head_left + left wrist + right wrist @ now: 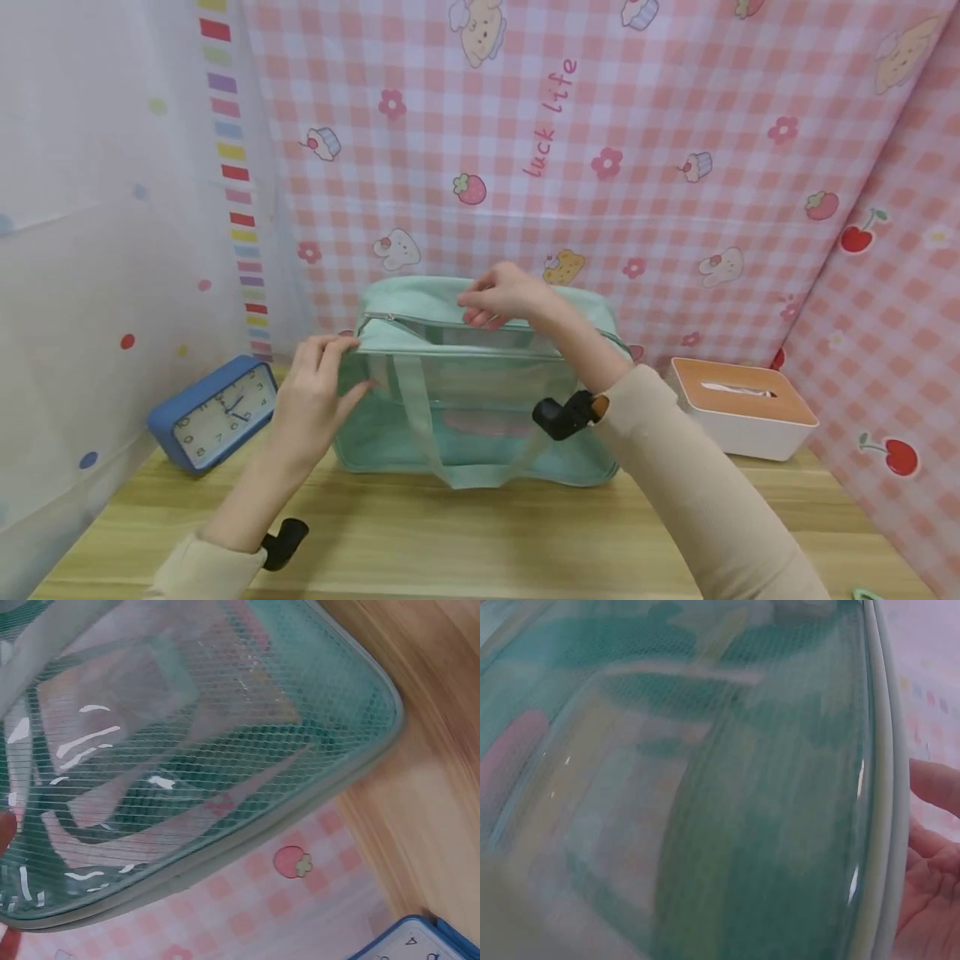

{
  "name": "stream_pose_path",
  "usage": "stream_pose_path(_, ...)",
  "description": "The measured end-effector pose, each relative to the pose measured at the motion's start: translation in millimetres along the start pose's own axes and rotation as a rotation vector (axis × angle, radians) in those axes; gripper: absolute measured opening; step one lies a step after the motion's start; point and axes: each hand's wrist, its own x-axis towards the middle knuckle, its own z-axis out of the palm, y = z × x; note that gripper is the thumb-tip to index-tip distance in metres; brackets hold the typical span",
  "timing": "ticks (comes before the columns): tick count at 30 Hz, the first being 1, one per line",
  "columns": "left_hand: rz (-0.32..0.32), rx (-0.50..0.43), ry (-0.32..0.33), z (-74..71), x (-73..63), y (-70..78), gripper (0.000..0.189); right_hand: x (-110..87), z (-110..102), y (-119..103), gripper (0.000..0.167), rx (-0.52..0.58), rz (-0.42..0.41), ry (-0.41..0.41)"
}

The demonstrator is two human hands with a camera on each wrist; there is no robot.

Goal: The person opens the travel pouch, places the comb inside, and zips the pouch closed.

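A mint-green bag (352, 442) with a clear mesh front stands upright on the table, its handle strap (476, 477) hanging down the front. Its top zipper is parted, with the metal slider (388, 317) near the left end. My left hand (311, 396) pinches the bag's upper left corner, thumb on the clear front and fingers over the rim. My right hand (504, 296) is over the middle of the opening, its fingers loosely bent downward and nothing seen between them. Through the front a pink shape (487, 422) shows inside; its kind is blurred.
A blue alarm clock (217, 412) stands left of the bag. To the right sits a white tissue box (750, 425) with an orange-brown lid. A patterned pink cloth (480, 225) hangs right behind the bag. Part of a green object (866, 594) shows at the lower right edge.
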Motion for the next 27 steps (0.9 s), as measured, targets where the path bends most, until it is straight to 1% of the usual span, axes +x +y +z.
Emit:
stream_pose_path(2, 0.007, -0.011, 0.022, 3.4, -0.8, -0.1, 0.054, 4.5, 8.2, -7.7, 0.032, -0.028, -0.020, 0.019)
stream_pose_path(4, 0.010, -0.016, 0.041, 6.0, -1.2, -0.2, 0.052, 8.8, 16.9, -15.9, 0.031, -0.080, -0.048, 0.046)
stream_pose_path(8, 0.005, -0.025, 0.065, 8.8, -0.9, 0.0, 0.050, 19.3, 34.9, -33.2, 0.024, -0.253, -0.132, 0.129)
stream_pose_path(11, 0.002, -0.027, 0.072, 9.3, 0.5, 0.3, 0.050, 28.2, 47.7, -45.9, 0.032, -0.383, -0.173, 0.189)
stream_pose_path(13, 0.004, -0.019, 0.074, 9.5, 1.4, 1.0, 0.049, 34.3, 55.9, -53.3, 0.036, -0.451, -0.175, 0.219)
stream_pose_path(16, 0.005, -0.004, 0.073, 9.2, 1.3, 2.2, 0.049, 43.6, 67.7, -62.1, 0.039, -0.508, -0.158, 0.225)
stream_pose_path(18, 0.001, 0.006, 0.072, 9.1, 0.7, 2.8, 0.049, 49.5, 75.4, -66.4, 0.035, -0.562, -0.144, 0.228)
stream_pose_path(22, -0.014, 0.008, 0.070, 8.6, -1.1, 3.2, 0.047, 57.7, 89.1, -73.4, 0.024, -0.697, -0.140, 0.207)
stream_pose_path(24, -0.021, 0.008, 0.068, 8.6, -2.1, 3.2, 0.046, 59.5, 94.7, -76.7, 0.025, -0.782, -0.144, 0.196)
stream_pose_path(27, -0.026, 0.000, 0.069, 8.9, -2.5, 2.5, 0.045, 62.1, 101.2, -81.0, 0.019, -0.856, -0.137, 0.188)
